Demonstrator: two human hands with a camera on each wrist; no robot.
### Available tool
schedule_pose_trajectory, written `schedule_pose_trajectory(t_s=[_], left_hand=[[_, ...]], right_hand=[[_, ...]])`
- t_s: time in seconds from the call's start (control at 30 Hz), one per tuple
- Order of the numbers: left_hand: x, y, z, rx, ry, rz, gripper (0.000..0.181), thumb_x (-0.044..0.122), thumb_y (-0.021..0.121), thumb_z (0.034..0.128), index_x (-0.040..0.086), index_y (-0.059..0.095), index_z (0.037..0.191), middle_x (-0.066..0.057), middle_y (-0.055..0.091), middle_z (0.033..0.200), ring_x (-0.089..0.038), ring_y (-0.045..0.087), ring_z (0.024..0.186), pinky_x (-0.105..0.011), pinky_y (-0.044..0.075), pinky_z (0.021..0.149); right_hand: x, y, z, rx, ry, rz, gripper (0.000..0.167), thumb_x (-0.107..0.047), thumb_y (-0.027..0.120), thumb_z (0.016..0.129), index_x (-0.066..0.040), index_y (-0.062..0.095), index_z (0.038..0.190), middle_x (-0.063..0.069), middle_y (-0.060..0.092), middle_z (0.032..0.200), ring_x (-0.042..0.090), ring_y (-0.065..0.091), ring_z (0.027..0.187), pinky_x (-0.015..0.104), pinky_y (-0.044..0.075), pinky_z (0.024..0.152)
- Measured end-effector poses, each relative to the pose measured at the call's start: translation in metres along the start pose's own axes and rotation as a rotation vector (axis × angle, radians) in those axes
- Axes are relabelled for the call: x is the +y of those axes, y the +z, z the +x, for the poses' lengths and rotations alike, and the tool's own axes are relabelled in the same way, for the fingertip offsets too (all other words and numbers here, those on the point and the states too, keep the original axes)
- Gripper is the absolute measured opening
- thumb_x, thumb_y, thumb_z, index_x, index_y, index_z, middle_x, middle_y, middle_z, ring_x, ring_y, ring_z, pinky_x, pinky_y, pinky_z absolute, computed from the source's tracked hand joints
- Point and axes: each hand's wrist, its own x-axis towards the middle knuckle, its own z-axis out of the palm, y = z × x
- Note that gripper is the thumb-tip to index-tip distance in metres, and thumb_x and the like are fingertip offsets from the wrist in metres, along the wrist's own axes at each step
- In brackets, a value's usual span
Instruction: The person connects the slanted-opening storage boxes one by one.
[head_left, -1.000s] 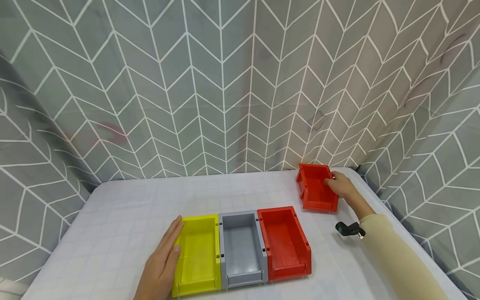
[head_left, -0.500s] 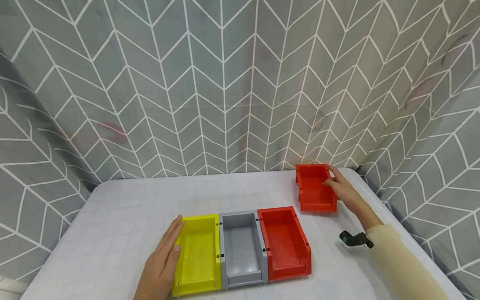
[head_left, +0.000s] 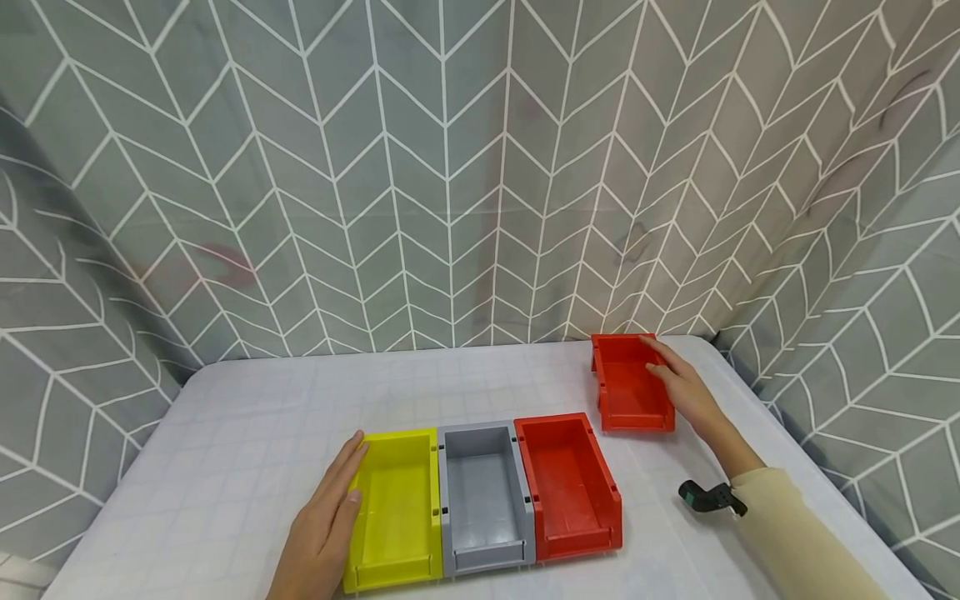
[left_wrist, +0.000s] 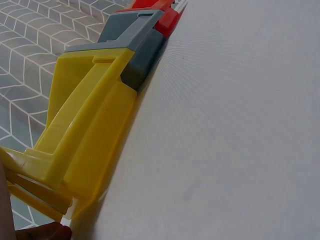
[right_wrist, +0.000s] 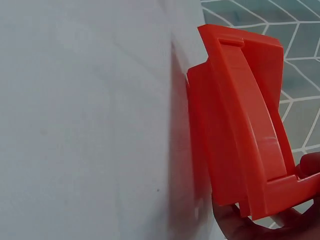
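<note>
Yellow (head_left: pixel 397 508), grey (head_left: pixel 483 492) and nearer red (head_left: pixel 566 487) bins stand side by side, touching. My left hand (head_left: pixel 318 529) lies along the yellow bin's left side with fairly straight fingers. In the left wrist view, fingertips show beside the yellow bin (left_wrist: pixel 95 130). Farther back at the right, my right hand (head_left: pixel 693 396) grips the right wall of a separate red bin (head_left: pixel 630 387). The right wrist view shows that red bin (right_wrist: pixel 235 125) with the thumb over its wall and fingers (right_wrist: pixel 240 220) outside it.
The bins are on a white-covered table (head_left: pixel 247 442). A patterned grey curtain (head_left: pixel 450 167) hangs behind and at both sides. A small black device (head_left: pixel 708 497) is at the right wrist.
The red bin in my right hand has shifted slightly left and straightened, then moved a little nearer. My left hand and the row of bins have not visibly moved.
</note>
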Motion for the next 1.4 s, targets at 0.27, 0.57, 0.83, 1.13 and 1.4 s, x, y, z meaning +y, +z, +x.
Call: schedule_pose_trajectory(t_s=[0.27, 0.57, 0.83, 1.13, 1.4], left_hand=[[0.0, -0.001, 0.0, 0.005, 0.008, 0.042, 0.051, 0.018, 0.044, 0.1128, 0.02, 0.037, 0.163, 0.012, 0.024, 0.169, -0.019, 0.028, 0.153, -0.005, 0.011, 0.112], [-0.002, -0.01, -0.003, 0.054, 0.017, 0.199, 0.049, 0.021, 0.047, 0.1118, 0.024, 0.043, 0.161, 0.013, 0.031, 0.167, -0.019, 0.039, 0.147, -0.012, 0.018, 0.116], [-0.007, -0.023, -0.001, 0.067, -0.004, 0.289, 0.049, 0.016, 0.049, 0.1097, 0.018, 0.047, 0.158, 0.014, 0.034, 0.165, -0.025, 0.045, 0.142, -0.058, 0.046, 0.105], [-0.011, -0.033, 0.004, 0.07, -0.046, 0.321, 0.049, 0.016, 0.047, 0.1101, 0.015, 0.045, 0.159, 0.01, 0.034, 0.166, -0.032, 0.047, 0.141, -0.063, 0.046, 0.104], [-0.016, -0.035, 0.007, 0.072, -0.039, 0.328, 0.05, 0.015, 0.046, 0.1099, 0.013, 0.043, 0.16, 0.004, 0.034, 0.167, -0.038, 0.047, 0.139, -0.065, 0.046, 0.103]], right_hand=[[-0.008, 0.0, -0.011, -0.006, -0.013, 0.079, 0.055, -0.022, 0.039, 0.113, -0.014, 0.026, 0.166, 0.022, 0.026, 0.166, 0.045, 0.026, 0.146, 0.066, 0.034, 0.114], [-0.033, 0.004, -0.025, -0.026, -0.026, 0.165, 0.055, -0.027, 0.042, 0.113, -0.02, 0.031, 0.166, 0.018, 0.028, 0.166, 0.043, 0.033, 0.141, 0.025, 0.054, 0.092], [-0.05, 0.008, -0.045, -0.029, -0.028, 0.206, 0.053, -0.026, 0.044, 0.112, -0.024, 0.036, 0.164, 0.017, 0.033, 0.162, 0.04, 0.039, 0.134, 0.031, 0.059, 0.086], [-0.069, 0.014, -0.065, -0.053, -0.048, 0.203, 0.052, -0.022, 0.048, 0.11, -0.022, 0.042, 0.161, 0.016, 0.036, 0.159, 0.038, 0.038, 0.133, 0.034, 0.06, 0.085], [-0.081, 0.023, -0.078, -0.074, -0.074, 0.227, 0.051, -0.019, 0.051, 0.109, -0.021, 0.044, 0.16, 0.016, 0.038, 0.158, 0.039, 0.038, 0.133, 0.036, 0.061, 0.085]])
